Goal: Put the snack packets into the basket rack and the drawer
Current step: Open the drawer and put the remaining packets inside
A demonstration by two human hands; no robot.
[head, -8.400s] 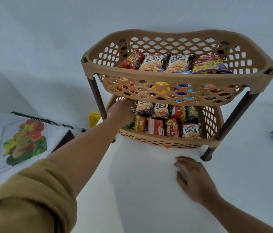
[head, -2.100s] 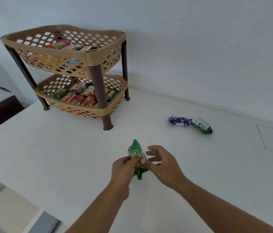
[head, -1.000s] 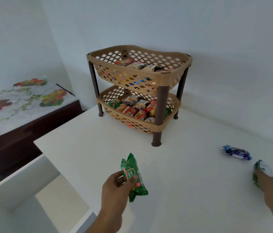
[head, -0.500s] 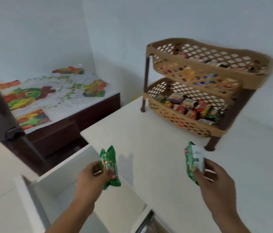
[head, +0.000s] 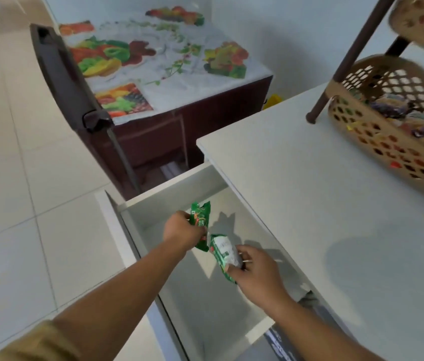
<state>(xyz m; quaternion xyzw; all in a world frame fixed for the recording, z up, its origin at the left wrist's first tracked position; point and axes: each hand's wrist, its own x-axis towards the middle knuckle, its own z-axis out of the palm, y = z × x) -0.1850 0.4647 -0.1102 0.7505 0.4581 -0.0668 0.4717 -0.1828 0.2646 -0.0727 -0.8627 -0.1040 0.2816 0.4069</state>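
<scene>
Holding both packets over the open drawer (head: 132,212); left hand (head: 182,231) is gripping a green packet (head: 200,218); right hand (head: 255,269) is pinching another (white-faced) packet (head: 222,252); basket rack (head: 393,131) is sitting beyond the right hand.

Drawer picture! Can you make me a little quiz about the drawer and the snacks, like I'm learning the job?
1. True or false: the drawer is pulled open.
2. Pick one: what colour are the left packet, gripped by the left hand, and the right packet, gripped by the right hand? A red, B green, C blue.
3. Fill the gap: the basket rack stands on the white ____.

Key: 1 true. 2 B. 3 countertop.
</scene>
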